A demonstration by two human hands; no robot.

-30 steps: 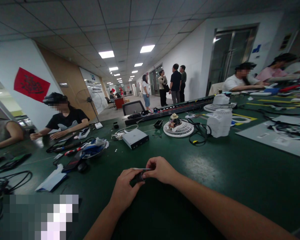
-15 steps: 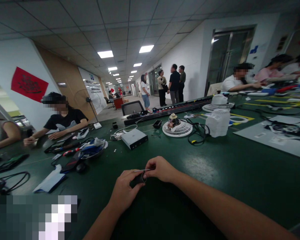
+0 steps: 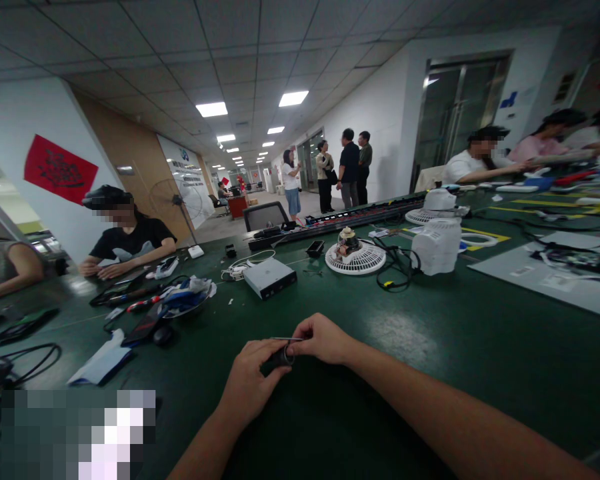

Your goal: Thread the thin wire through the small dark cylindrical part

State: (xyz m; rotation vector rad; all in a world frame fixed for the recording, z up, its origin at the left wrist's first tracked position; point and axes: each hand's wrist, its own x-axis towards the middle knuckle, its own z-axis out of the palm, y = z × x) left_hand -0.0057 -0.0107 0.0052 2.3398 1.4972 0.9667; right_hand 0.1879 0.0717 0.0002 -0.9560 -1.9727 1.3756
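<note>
Head view: a dark cylinder (image 3: 279, 358) lies between the person's two hands, above the near part of a green table (image 3: 330, 427). Fingers of the left hand (image 3: 250, 373) are clamped on the cylinder, its rim turned toward the right. A thin, pale rod (image 3: 283, 339) runs along the cylinder's upper side; thumb and fingers of the right hand (image 3: 324, 340) are pinched together on its right end, beside the rim. The rod's hidden end and the inside of the cylinder cannot be made out. Beyond the hands rests a silver box (image 3: 269, 275) with a black front, a white cable (image 3: 237, 270) just beside it. Farther right are a small black tray (image 3: 315, 249), a white grille (image 3: 367, 261) bearing a motor (image 3: 349, 245), a black cord (image 3: 397, 275) and a white housing (image 3: 437, 247). At far right lies a grey board (image 3: 545, 277) carrying wiring; on the left, a blue bundle (image 3: 193, 292) and a pale cloth (image 3: 103, 363). A seated person (image 3: 130, 240) in black works across the table; others stand in the background.
</note>
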